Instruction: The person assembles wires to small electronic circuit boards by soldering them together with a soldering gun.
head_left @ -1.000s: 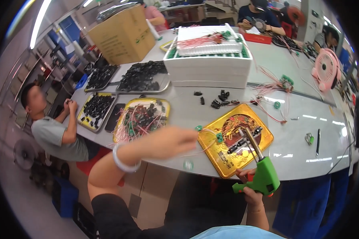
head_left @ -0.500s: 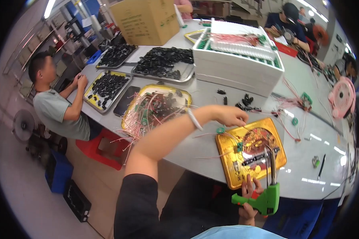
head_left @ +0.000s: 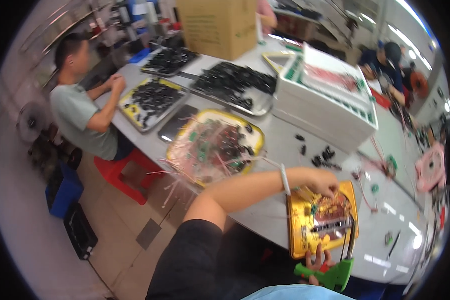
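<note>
i have my left hand [head_left: 321,181] stretched out over the far edge of the yellow tray [head_left: 297,235] in front of me, its fingers [head_left: 330,189] curled down into the small parts and thin wires lying there. they look pinched together as if on a piece, but the picture is too blurred for me to say whether anything is actually between them. a pale band sits on that wrist.

my right hand [head_left: 318,261] is low at the near edge of the tray, fingers wrapped tight around the grip of a green tool [head_left: 337,272] whose dark metal shaft points up along the tray's right side.

judging from how things lie, the work is somewhere in the middle: the tray holds a dark row of parts near its centre with loose bits around it, more black pieces [head_left: 322,156] sit scattered on the table [head_left: 280,145] beyond, and a second tray [head_left: 215,145] of pink wires is full to my left. plenty looks left to go through.
</note>
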